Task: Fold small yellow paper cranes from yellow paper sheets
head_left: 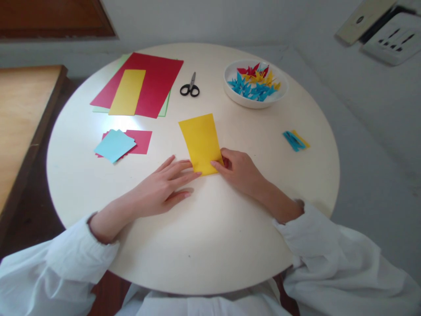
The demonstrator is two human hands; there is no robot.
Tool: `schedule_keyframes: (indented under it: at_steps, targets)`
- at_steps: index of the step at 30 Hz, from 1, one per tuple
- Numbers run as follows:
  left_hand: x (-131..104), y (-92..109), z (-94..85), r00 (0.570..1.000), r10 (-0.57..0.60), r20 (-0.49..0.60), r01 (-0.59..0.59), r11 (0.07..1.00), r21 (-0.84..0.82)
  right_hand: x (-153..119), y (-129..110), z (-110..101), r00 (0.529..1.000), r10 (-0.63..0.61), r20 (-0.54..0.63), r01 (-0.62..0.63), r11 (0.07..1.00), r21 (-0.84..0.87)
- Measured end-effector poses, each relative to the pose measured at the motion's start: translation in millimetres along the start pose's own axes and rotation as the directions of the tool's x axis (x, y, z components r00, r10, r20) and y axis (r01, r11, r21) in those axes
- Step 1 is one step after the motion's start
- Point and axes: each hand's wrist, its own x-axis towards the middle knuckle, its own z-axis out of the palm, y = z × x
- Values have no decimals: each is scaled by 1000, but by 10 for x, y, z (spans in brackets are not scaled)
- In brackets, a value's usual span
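A yellow paper sheet [202, 142] lies at the middle of the round table, its far end slightly wider than its near end. My right hand [241, 171] pinches its lower right corner between thumb and fingers. Spread fingers of my left hand [164, 186] rest at the sheet's lower left corner, with the palm low over the table. Nothing is gripped in the left hand.
Black scissors [190, 89] lie beyond the sheet. Red paper [161, 85] and a yellow strip [127, 92] are back left, blue squares [114, 145] nearer. A white dish [255, 103] holds folded paper shapes; blue strips [294, 141] lie right on the white table [210, 245].
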Motion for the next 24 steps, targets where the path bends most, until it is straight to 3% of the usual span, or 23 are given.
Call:
schedule_keyframes:
  at_steps: [24]
  targets:
    - [5,6,24,1000,18,4,-18,997,75,-7,25,69,996,-88,-25,81,977,-199]
